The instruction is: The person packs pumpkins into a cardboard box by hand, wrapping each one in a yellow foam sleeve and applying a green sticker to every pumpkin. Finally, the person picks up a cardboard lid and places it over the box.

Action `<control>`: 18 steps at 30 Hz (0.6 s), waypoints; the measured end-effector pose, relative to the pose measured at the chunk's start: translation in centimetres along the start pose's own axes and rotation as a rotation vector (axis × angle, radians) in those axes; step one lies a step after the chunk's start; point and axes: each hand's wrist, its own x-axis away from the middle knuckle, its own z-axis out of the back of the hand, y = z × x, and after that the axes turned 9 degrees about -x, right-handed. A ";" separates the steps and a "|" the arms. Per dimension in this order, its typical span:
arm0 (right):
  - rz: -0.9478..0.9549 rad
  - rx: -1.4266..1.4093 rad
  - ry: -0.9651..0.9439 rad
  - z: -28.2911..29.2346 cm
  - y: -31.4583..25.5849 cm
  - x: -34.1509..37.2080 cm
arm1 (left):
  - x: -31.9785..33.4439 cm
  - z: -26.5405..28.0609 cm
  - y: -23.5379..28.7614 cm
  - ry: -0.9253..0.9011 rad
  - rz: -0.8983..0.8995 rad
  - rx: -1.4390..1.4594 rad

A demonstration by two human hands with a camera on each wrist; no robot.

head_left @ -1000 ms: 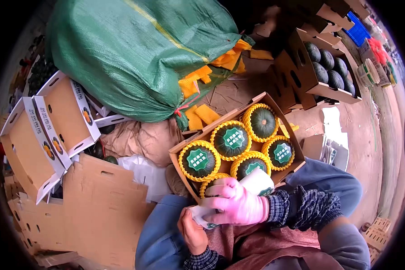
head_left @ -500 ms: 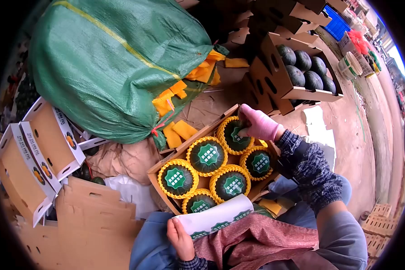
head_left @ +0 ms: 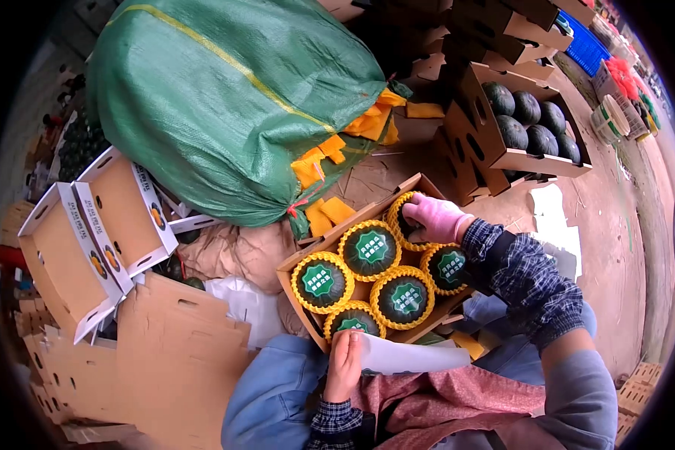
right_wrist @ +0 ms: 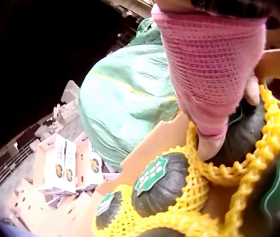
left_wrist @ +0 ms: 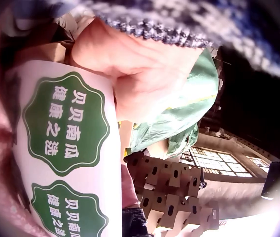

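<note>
My bare left hand [head_left: 343, 366] pinches one end of a white sheet of green labels [head_left: 412, 357], held over the lap at the box's near edge. In the left wrist view the labels [left_wrist: 67, 123] face the camera beside the palm [left_wrist: 145, 74]. My right hand [head_left: 436, 219], in a pink glove, rests on the dark green squash in the far corner of the cardboard box [head_left: 289, 279]. The right wrist view shows the gloved hand [right_wrist: 214, 84] with fingertips on that squash [right_wrist: 243, 133], inside its yellow foam net. Other netted squashes [head_left: 369, 250] bear green labels.
A large green sack [head_left: 232, 112] with yellow foam pieces lies beyond the box. White-edged cartons [head_left: 67, 247] and flat cardboard [head_left: 176, 352] are at left. At upper right, an open box [head_left: 502, 154] holds unwrapped squashes near stacked cartons.
The right hand has moved from the label sheet to the far squash and stays there. Since half a second ago, the sheet has tilted, its printed face now mostly turned from the head view.
</note>
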 end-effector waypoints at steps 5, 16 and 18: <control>0.004 0.065 0.013 1.5 -6.5 5.0 | 0.2 -0.5 -1.6 0.097 -0.029 0.260; -0.194 -1.199 0.516 8.8 7.4 29.1 | 16.2 17.9 6.2 0.468 -0.214 -0.012; 0.000 -1.653 0.292 11.2 11.4 35.3 | 18.3 22.6 1.9 0.854 0.018 0.129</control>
